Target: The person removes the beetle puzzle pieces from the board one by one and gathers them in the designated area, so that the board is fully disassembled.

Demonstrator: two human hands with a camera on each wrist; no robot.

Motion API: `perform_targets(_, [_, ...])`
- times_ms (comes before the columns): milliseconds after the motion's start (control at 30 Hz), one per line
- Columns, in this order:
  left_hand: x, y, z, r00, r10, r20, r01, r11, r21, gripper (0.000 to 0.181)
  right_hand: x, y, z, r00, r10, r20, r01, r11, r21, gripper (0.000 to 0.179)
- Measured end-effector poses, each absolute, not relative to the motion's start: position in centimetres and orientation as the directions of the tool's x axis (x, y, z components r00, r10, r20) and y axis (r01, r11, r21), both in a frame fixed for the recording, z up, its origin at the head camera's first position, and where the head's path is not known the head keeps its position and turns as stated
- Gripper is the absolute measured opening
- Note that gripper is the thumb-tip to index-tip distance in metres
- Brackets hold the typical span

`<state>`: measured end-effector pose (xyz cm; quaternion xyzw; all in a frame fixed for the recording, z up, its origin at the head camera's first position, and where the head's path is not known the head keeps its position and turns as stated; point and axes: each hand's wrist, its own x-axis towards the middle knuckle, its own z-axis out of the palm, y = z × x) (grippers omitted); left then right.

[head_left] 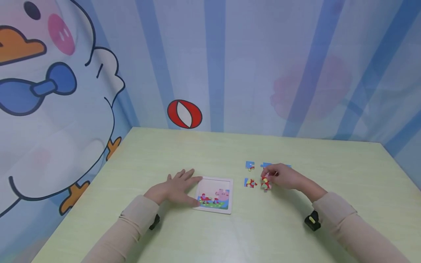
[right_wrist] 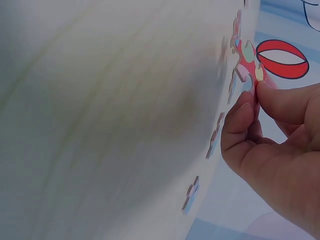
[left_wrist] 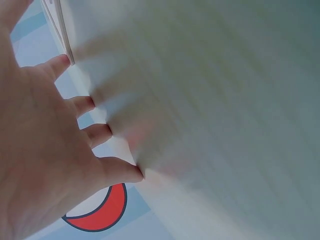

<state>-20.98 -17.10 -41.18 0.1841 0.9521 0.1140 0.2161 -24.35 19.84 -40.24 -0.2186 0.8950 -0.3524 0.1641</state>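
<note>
A square white puzzle tray (head_left: pixel 231 193) lies on the table, its lower part filled with joined jigsaw pieces (head_left: pixel 223 197) in pink, red, blue and green. My left hand (head_left: pixel 174 189) spreads over the tray's left edge, thumb and a finger at the frame. In the left wrist view the fingers of that hand (left_wrist: pixel 50 135) are apart, fingertips down at the table. To the right of the tray, my right hand (head_left: pixel 285 177) pinches a red and yellow jigsaw piece (head_left: pixel 265 183) between thumb and fingers. The right wrist view shows this piece (right_wrist: pixel 247 55) tilted up at the fingertips.
Loose jigsaw pieces lie near the right hand: a blue-cornered one (head_left: pixel 250 165), a red and yellow one (head_left: pixel 250 183), and blue ones (head_left: pixel 266 165) partly behind the hand. A patterned curtain (head_left: pixel 246 73) hangs behind the pale table (head_left: pixel 164 149).
</note>
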Motion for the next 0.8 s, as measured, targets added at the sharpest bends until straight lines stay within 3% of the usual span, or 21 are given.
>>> perform_targets(800, [-21.1, -17.1, -41.4, -0.843, 0.39, -0.37, 0.298, 0.912, 0.282, 0.086, -25.0, 20.1, -41.4, -0.871, -0.469, -0.148, -0.286, 0.727, -0.624, 0.02])
